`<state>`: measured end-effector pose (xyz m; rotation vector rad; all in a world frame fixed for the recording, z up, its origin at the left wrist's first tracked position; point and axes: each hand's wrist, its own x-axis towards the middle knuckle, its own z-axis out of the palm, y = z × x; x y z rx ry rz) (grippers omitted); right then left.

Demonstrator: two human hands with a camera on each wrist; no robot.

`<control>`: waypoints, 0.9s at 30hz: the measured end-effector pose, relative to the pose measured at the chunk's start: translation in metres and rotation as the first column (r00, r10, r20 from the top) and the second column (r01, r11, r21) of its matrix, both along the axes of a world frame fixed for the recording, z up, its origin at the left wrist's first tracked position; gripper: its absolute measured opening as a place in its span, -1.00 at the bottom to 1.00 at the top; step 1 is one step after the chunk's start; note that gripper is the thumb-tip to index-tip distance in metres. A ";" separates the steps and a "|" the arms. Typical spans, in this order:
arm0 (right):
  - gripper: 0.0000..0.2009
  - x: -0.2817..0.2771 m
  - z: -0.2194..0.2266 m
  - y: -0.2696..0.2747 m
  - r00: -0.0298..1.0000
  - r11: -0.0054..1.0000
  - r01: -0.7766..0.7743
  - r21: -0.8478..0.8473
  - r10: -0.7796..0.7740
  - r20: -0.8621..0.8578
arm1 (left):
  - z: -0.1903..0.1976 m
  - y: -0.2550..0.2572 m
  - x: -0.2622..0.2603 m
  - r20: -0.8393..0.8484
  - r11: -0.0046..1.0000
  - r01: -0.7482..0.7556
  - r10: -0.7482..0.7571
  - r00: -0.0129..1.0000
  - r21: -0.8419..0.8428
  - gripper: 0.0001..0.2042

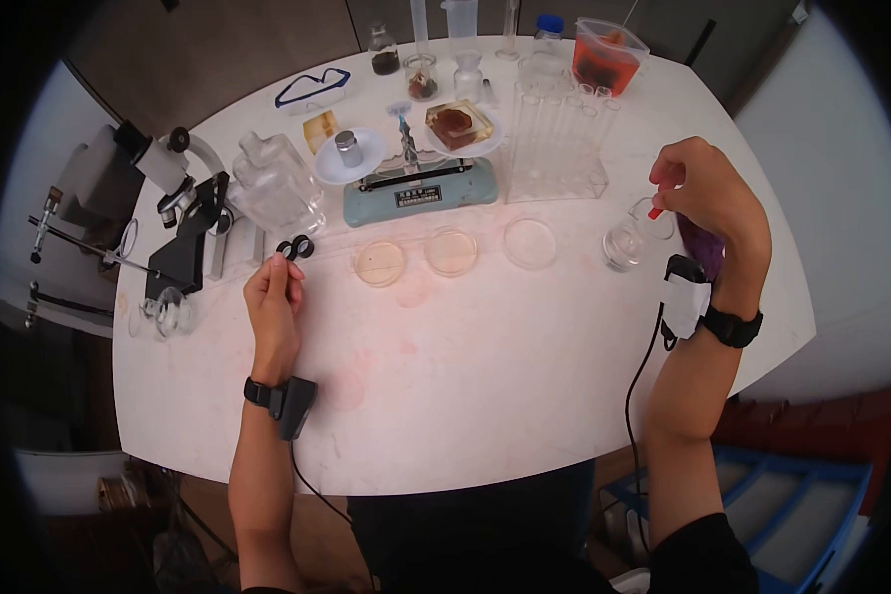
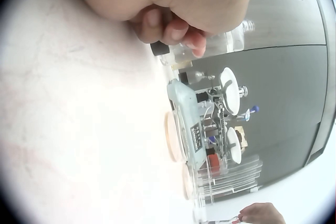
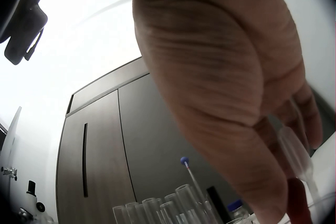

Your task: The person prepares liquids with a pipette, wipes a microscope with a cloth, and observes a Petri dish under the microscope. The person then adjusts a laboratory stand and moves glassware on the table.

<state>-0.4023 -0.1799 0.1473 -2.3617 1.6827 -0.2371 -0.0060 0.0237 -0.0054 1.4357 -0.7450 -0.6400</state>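
My right hand (image 1: 713, 188) pinches a small red piece (image 1: 654, 212) between thumb and fingertips, just above a clear glass beaker (image 1: 621, 247). In the right wrist view a clear, narrow piece (image 3: 296, 153) shows among the fingers of this hand (image 3: 220, 92); I cannot tell what the red piece belongs to. My left hand (image 1: 272, 307) is at the table's left with fingers loosely curled, fingertips close to small black ring-shaped pieces (image 1: 295, 247). In the left wrist view its curled fingers (image 2: 177, 29) show beside a black cylindrical end (image 2: 160, 49).
Three petri dishes (image 1: 531, 244) lie mid-table before a blue balance scale (image 1: 421, 195). Left of it stand a large clear bottle (image 1: 277, 183) and a microscope (image 1: 173, 183). A rack of test tubes (image 1: 559, 183) stands right of centre. Several jars and a red-filled container (image 1: 609, 59) line the back.
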 end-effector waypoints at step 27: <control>-0.83 -0.008 0.018 0.009 0.965 0.971 0.062 -0.229 0.000 0.261 | -0.001 0.000 0.001 0.035 1.000 0.015 -0.015 0.999 0.010 -0.61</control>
